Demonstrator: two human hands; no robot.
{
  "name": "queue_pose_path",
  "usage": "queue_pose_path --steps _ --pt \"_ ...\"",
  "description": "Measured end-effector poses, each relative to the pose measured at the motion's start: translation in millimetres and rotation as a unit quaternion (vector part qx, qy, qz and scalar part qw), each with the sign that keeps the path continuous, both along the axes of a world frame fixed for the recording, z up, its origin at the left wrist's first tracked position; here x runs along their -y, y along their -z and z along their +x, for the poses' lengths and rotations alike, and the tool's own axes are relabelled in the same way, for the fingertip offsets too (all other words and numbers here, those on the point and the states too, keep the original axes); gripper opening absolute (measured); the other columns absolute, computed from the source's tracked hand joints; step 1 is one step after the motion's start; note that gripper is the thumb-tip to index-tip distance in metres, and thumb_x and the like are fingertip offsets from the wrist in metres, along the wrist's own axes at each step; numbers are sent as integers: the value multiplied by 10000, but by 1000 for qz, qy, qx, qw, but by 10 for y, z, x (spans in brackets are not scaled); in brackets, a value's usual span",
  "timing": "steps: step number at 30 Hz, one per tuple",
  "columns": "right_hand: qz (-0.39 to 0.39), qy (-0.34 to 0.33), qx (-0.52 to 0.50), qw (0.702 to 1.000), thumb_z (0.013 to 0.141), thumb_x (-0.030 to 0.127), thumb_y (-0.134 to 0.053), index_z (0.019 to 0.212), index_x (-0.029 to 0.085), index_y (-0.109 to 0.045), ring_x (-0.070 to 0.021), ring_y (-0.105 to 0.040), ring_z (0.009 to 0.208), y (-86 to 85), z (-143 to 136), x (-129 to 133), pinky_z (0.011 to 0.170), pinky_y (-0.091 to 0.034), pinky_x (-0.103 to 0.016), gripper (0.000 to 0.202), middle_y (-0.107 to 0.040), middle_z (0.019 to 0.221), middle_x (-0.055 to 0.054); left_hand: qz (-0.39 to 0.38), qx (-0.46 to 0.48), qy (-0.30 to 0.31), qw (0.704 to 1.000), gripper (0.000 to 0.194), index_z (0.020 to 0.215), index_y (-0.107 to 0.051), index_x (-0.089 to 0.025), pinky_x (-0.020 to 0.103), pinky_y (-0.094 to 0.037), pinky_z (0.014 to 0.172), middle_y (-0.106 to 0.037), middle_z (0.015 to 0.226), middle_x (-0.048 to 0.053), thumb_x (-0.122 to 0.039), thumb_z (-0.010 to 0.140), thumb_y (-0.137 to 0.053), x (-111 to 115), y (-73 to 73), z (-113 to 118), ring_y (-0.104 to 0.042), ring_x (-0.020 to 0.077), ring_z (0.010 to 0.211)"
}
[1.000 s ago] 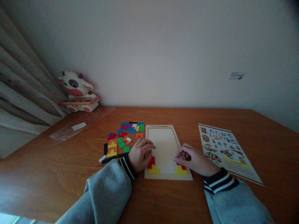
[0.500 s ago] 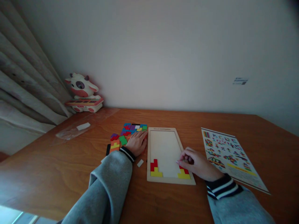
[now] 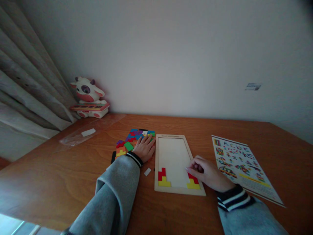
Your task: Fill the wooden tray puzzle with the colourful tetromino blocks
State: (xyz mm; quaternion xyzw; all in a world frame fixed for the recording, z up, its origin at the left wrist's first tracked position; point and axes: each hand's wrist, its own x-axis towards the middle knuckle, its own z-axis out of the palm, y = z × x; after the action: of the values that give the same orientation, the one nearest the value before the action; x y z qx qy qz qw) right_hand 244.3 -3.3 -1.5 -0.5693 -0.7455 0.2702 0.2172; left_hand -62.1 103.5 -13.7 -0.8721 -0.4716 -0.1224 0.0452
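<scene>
My left hand (image 3: 144, 148) lies with its fingers spread on a cluster of coloured puzzle pieces (image 3: 121, 151) left of the wooden frame board (image 3: 156, 163). Over the board's right edge is my right hand (image 3: 201, 169), its fingers curled with thumb and index together; whatever they may hold is hidden. Red and yellow pieces fill the board's near left corner (image 3: 164, 181). A yellow piece (image 3: 193, 185) and a red one, partly under my right hand, lie in the near right corner.
A printed pattern sheet (image 3: 241, 160) lies at the right. At the back left are a toy cow with a keyboard (image 3: 89, 98) and a clear plastic bag (image 3: 75, 138). A small white piece (image 3: 147, 171) rests left of the board.
My left hand's fingers have spread a little over the pieces, and a green piece beside it has turned slightly. My right hand has barely moved. The view has shifted slightly.
</scene>
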Motion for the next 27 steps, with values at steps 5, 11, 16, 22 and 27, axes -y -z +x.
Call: queue_pose_path --steps 5,11,16,22,27 --pt "3 2 -10 1000 905 487 -553 800 206 -615 -156 -553 700 -3 5 3 647 -451 -300 306 -576 781 -13 -18 12 13 1000 456 1408 -484 -183 572 -285 1153 -467 1491 86 -239 962 -406 -35 -4 -18 -382 302 1394" --pt "4 31 -6 999 917 460 -525 912 218 -593 -157 -559 671 3 6 5 627 -445 -299 252 -573 738 6 -18 38 35 998 478 1380 -520 -155 511 -312 1161 -519 1450 78 -164 913 -417 -19 15 -96 -411 287 1368" --pt "17 47 -12 999 929 427 -484 1134 213 -560 -162 -562 635 3 7 2 628 -438 -313 306 -576 711 20 -18 43 38 998 498 1322 -576 -231 491 -424 1051 -583 1388 51 -106 859 -442 24 -42 -140 -524 270 1235" --pt "11 45 7 999 935 438 -474 1064 219 -605 -175 -577 655 -20 12 9 618 -433 -314 286 -599 717 2 -18 38 55 998 520 1300 -585 -209 484 -475 956 -660 1263 107 -60 817 -461 41 -104 -212 -599 280 1116" --pt "-1 43 13 999 942 454 -454 1037 221 -602 -180 -592 674 -21 14 10 628 -441 -317 292 -626 747 -11 -2 55 82 995 349 1234 -622 -190 437 -510 917 -704 1125 112 -185 916 -479 15 -80 -360 -631 263 1016"
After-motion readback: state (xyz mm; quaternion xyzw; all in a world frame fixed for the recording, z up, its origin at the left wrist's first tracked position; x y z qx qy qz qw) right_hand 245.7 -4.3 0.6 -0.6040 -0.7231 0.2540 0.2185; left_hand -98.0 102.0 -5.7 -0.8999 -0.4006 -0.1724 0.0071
